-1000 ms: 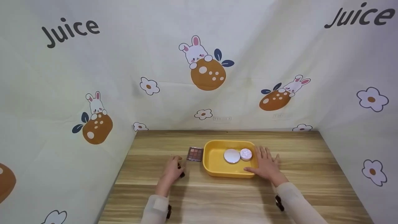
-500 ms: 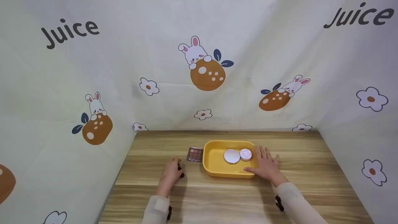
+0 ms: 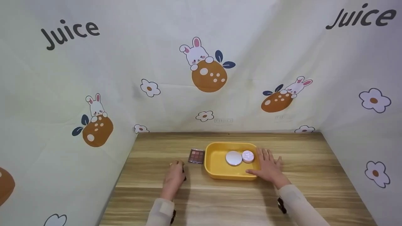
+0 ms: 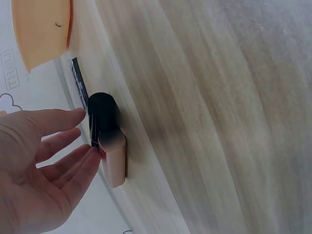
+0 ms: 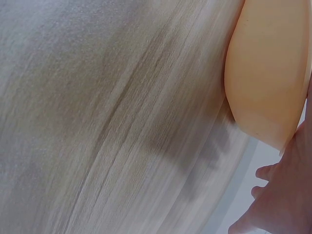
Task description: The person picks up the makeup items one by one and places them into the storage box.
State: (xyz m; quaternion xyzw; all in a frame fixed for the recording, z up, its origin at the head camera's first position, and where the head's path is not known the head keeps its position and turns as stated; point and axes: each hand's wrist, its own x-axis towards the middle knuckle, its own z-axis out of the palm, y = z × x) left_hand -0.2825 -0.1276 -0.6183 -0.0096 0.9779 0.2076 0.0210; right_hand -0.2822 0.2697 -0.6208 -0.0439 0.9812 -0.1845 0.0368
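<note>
My left hand (image 3: 174, 177) is left of the yellow tray, its fingers bent over a small cosmetic bottle. In the left wrist view the bottle has a black cap (image 4: 103, 114) and a beige-pink body (image 4: 116, 163); thumb and fingertips pinch it close to the table. The hand hides most of it in the head view. My right hand (image 3: 269, 166) rests with straight, spread fingers on the right end of the yellow tray (image 3: 220, 176), thumb reaching over its front corner. Inside the tray lie a round white compact (image 3: 234, 158) and a smaller pink round case (image 3: 248, 156).
An eyeshadow palette (image 3: 196, 156) lies against the tray's left side. The wooden table (image 3: 226, 204) is bounded at the back and sides by a printed cloth (image 3: 166, 56). Dark straps (image 3: 281, 205) sit at both wrists.
My left hand has turned slightly and its fingers have closed in over the bottle; the bottle's light end now shows past the fingertips. My right hand and the tray stay in place.
</note>
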